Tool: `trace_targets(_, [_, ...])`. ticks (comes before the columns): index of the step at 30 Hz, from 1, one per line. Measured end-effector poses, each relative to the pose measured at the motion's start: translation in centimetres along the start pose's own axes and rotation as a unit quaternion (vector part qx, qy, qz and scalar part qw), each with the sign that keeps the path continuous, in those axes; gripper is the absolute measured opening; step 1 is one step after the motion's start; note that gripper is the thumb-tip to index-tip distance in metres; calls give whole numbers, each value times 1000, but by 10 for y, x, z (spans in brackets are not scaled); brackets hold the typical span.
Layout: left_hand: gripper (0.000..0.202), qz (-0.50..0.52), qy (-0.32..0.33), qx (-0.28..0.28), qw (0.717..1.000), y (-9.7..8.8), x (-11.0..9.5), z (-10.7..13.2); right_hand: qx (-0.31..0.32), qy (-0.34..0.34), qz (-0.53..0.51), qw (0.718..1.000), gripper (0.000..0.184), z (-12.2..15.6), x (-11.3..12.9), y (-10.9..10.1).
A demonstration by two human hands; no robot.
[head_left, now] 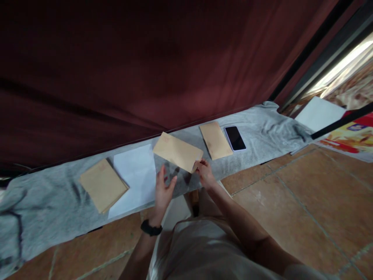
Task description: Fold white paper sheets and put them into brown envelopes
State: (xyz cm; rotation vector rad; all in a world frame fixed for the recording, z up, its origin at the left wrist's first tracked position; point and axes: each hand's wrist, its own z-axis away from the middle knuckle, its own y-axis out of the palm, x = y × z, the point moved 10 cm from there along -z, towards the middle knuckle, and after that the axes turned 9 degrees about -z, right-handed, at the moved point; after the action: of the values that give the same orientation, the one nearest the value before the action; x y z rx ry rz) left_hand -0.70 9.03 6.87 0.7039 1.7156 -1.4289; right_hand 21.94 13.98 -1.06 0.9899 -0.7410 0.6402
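A tan paper envelope [177,149] is held up at its right end by my right hand [204,173], its fingers pinched on the corner. My left hand [163,190] is open just below the envelope, thumb and fingers apart, with nothing in it. Under and beside the left hand lies a white sheet of paper [135,175]. A stack of tan envelopes [102,184] overlaps the sheet's left edge. To the right of the held envelope, another tan envelope [216,140] lies on the grey cloth.
A dark-screened phone [235,138] lies right of the single envelope. Grey cloth [262,132] covers the long narrow surface, with a dark red curtain [145,70] behind it. Farther right are a white sheet [320,113] and a colourful printed box [352,136]. Tiled floor [285,217] runs in front.
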Motion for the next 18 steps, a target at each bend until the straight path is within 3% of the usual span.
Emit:
trace_targets(2, [75, 169, -127, 68, 975, 38, 20, 16, -15, 11, -33, 999, 21, 5, -4, 1])
trace_targets(4, [73, 304, -206, 101, 925, 70, 23, 29, -25, 18, -56, 998, 22, 11, -8, 3])
trace_targets(7, [66, 385, -238, 88, 887, 91, 11, 32, -32, 27, -80, 996, 24, 21, -15, 7])
trace_targets(12, [58, 392, -197, 56, 897, 91, -10, 18, -33, 46, -105, 993, 25, 34, -22, 9])
trace_targets(18, [80, 317, -213, 48, 923, 75, 11, 10, 14, 74, -80, 994, 28, 35, -23, 10])
